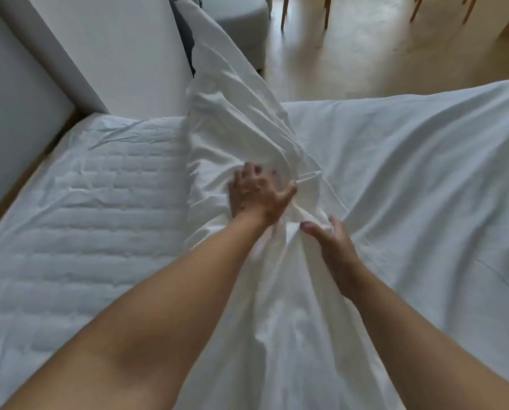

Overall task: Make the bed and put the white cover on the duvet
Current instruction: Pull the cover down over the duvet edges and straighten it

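The cover [241, 137] is lying along the middle of the bed [70, 247] and spreading rightward. A chair [241, 22] is standing on the floor [350, 60] behind, right of the headboard [114, 54].

White cover [395, 179]: thin, wrinkled cloth, bunched lengthwise into a raised ridge down mid-bed, far end lifted toward top-left; rest spread flat w/ creases over R side. Bed [84, 217]: L side shows a quilted white layer, flat, lightly creased. Duvet or pad, can't tell.
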`<state>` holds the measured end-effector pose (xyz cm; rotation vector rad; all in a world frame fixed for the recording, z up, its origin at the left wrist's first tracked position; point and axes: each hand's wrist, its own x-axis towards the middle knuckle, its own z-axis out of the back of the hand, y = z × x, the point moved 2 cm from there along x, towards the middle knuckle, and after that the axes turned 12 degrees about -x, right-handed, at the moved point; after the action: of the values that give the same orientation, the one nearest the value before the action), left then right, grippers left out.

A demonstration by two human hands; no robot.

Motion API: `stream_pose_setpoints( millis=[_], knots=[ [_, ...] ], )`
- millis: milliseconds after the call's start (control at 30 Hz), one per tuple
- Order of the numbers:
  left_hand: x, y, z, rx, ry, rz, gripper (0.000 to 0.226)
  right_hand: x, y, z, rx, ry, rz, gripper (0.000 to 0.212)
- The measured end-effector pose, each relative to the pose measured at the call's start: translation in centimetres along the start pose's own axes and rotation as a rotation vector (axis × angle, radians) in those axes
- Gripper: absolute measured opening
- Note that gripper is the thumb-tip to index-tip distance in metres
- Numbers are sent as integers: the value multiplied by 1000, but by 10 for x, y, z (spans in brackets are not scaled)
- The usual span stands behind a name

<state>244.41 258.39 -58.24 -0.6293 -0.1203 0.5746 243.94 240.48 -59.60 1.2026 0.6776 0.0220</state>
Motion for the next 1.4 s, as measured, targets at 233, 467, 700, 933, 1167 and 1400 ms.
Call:
stream_pose_setpoints(
  millis=[233,467,700,933,1167,1400],
  knots=[
    [-7,124,-109,326,-65,-188,67,145,38,-75,-523,-211,-198,133],
    [11,139,-128,296,-424,-326,64,227,70,-104,-447,-254,-83,114],
    [14,110,-108,299,-436,-473,50,207,88,-79,-597,-231,33,57],
    [93,129,19,-55,-334,442,110,225,35,-22,-449,-207,-242,37],
    [121,166,6,-682,-11,467,56,253,31,-34,-524,-221,-184,35],
    [122,177,8,-937,92,556,55,243,29,-19,-610,-229,-259,36]
  ],
)
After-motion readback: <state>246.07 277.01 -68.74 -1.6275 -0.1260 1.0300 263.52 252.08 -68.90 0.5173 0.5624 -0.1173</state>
